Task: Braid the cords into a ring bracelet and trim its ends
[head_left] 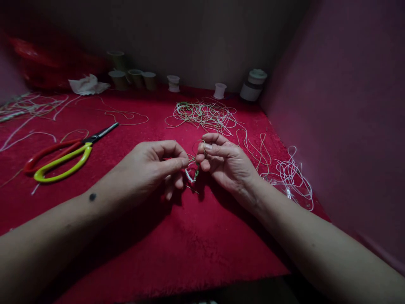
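Pinching green-and-white braid (189, 175) in left hand (152, 162) | gripping thin cord (204, 146) in right hand (226, 160) | near scissors (90, 140) at 9 o'clock, tangle (207, 115) at 12

Hands (158, 162) and forearms (284, 209) are bare (dark round spot (92, 197), left).

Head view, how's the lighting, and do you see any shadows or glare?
Head view: dim overall, darker toward the top left; shadows fall on the red fabric-like tabletop below the bare left hand and bare right hand; mild sheen on the crumpled red plastic.
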{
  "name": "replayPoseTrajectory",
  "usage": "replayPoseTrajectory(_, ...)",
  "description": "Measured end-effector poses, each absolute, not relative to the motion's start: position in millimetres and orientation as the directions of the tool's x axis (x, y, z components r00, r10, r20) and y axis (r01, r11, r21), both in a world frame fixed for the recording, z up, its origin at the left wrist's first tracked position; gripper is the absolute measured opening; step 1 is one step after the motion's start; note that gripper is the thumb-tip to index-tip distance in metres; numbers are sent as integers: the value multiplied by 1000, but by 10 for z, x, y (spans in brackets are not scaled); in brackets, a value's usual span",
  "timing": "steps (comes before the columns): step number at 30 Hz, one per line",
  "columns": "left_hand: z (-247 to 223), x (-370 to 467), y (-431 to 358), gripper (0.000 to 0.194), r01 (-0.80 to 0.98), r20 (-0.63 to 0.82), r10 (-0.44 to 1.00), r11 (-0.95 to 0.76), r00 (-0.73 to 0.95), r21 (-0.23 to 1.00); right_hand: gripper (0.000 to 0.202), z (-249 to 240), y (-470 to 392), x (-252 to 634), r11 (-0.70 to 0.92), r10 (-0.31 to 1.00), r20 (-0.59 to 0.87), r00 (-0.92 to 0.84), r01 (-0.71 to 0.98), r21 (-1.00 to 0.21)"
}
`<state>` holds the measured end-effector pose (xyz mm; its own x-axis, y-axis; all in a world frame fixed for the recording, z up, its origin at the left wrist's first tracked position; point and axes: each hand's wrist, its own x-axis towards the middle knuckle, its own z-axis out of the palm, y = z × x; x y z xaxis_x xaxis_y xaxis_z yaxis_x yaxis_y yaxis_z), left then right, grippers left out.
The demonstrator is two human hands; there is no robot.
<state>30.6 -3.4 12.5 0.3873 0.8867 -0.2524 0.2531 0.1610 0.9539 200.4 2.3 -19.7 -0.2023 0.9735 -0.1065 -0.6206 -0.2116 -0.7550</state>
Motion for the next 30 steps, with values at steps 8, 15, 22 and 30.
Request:
replayPoseTrajectory(8, 101, 375, -107, 8, 150, -127, 942, 84, 310, 985, 21, -212, 4, 1989, -251, 965, -133, -228, -640, -726)
replayPoseTrajectory(15, 91, 381, -175, 9, 187, 125, 908, -215, 401, 959, 21, -241, 35, 2000, -368, 930, -232, -286, -680, -635)
replayPoseTrajectory(22, 5, 338, -125, 16, 317, 185, 816, -406, 547, 857, 23, -251, 34, 1999, -397, 914, -219, -341, -648, -650)
replayPoseTrajectory(30, -93, 447, -162, 18, 330, 34, 867, -225, 497, 917, 21, -245, -3, 1973, -260, 958, -160, -236, -492, -831)
